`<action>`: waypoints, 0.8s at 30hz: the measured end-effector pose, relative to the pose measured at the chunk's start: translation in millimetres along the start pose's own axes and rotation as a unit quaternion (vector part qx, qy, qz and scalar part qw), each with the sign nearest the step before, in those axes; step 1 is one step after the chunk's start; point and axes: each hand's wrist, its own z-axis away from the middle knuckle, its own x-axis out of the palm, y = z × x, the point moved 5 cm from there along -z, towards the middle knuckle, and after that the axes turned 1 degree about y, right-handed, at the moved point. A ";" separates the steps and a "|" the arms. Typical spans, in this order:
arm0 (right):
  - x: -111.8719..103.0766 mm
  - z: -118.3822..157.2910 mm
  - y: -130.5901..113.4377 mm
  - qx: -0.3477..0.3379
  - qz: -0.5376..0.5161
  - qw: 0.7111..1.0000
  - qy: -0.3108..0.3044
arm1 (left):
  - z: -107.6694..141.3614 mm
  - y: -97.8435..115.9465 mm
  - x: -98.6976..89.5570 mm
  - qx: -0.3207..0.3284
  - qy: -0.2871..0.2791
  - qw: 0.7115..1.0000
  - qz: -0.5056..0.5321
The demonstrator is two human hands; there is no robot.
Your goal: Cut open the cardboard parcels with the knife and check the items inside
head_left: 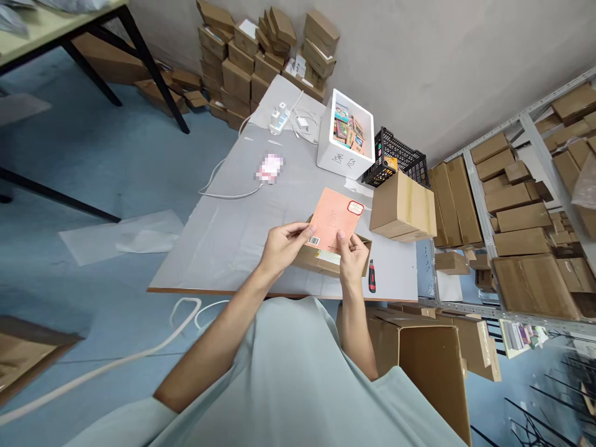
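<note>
A flat salmon-pink booklet (pixel 333 218), with a barcode and a red-edged label on its face, is held up between both hands. My left hand (pixel 285 246) pinches its lower left corner, thumb on top. My right hand (pixel 352 256) grips the lower right edge, its thumb also on the face. Just beneath the booklet sits an open cardboard box (pixel 316 261), partly hidden by it and by my hands. A red and black utility knife (pixel 372 277) lies on the table to the right of that box.
On the grey-covered table (pixel 209 248) stand a white foam box (pixel 344 160) of small colourful packs, a black crate (pixel 410 162) and a closed carton (pixel 403 208). A power strip (pixel 278 119) and cables lie farther back. Stacked boxes and shelves surround it.
</note>
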 end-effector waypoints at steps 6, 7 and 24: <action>2.7 -4.9 13.0 0.015 -0.018 1.000 0.008 | 13.2 3.7 8.6 0.013 0.028 0.999 0.017; 2.4 -5.5 13.7 0.008 -0.013 1.000 0.013 | 13.9 2.9 8.1 0.017 0.039 0.999 0.016; 0.0 8.2 0.3 -0.038 0.014 0.998 0.051 | 21.3 11.3 32.8 0.189 0.010 0.969 -0.158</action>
